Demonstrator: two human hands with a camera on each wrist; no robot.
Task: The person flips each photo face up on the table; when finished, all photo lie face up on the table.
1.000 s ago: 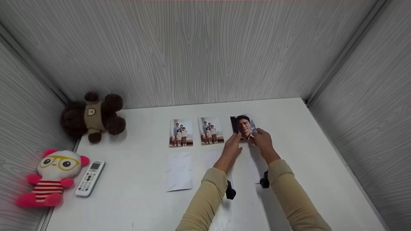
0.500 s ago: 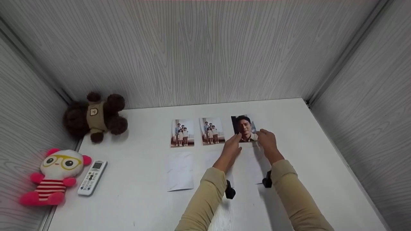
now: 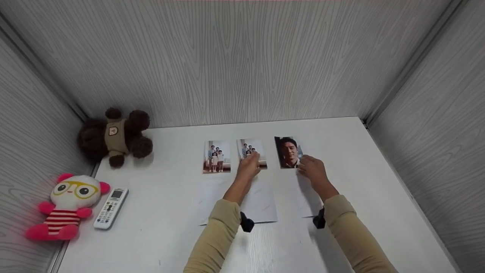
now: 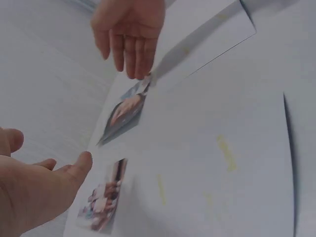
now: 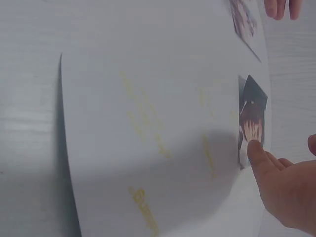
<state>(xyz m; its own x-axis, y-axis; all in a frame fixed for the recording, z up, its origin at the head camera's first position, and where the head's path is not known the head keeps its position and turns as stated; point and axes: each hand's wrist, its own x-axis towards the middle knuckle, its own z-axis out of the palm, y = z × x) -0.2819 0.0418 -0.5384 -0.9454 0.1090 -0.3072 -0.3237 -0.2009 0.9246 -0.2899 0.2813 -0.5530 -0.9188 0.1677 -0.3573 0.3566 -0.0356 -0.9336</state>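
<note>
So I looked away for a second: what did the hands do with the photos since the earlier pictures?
The left hand left the portrait photo and moved left, onto the middle family photo, with no clear grip on it. The right hand stayed at the portrait's lower right corner, fingers touching it. The left family photo, the remote and both plush toys did not move.

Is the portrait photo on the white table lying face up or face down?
Face up: the portrait photo lies flat on the white table with its printed side showing, the right hand at its near corner.

Two arms in long tan sleeves, bare left hand (image 3: 249,166) and right hand (image 3: 313,170), small black wrist-mounted cameras
</note>
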